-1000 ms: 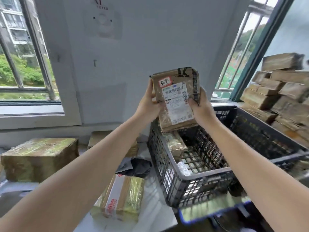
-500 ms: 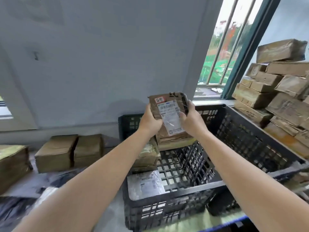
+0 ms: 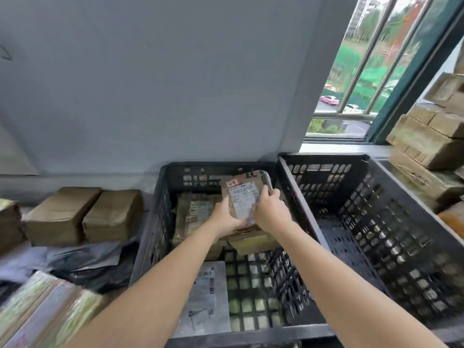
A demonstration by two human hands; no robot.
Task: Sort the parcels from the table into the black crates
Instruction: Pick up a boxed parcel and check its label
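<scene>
- The left crate (image 3: pixel 216 170) is the landmark: a black mesh crate standing against the grey wall (image 3: pixel 175 84).
- Its right wall touches the right crate (image 3: pixel 376 222), which is larger and shows only mesh floor.
- Inside the left crate, a brown packet (image 3: pixel 194 214) fills the far-left part and a flat grey packet (image 3: pixel 206 297) lies at the near-left.
- The near-right floor of the left crate is bare mesh, which leaves open room there.
- The held parcel (image 3: pixel 244 194) is above the far half of the left crate, inside the line of its rim and close to its right wall.
- Its long axis runs from near to far. The labelled face tilts up towards the camera and the end with the red sticker points at the crate's far wall.
- Another brown piece (image 3: pixel 253 243) shows just beneath it; I cannot tell whether the two touch.
- The left hand (image 3: pixel 227 217) grips the parcel's near-left edge with its fingers curled round it.
- The right hand (image 3: pixel 270 209) grips the right edge, fingers curled over it and the thumb on the label.
- Left of the left crate, two brown bundles (image 3: pixel 85 214) sit side by side on the table.
- Right of both crates is a stack of boxes (image 3: pixel 421 146).
</scene>
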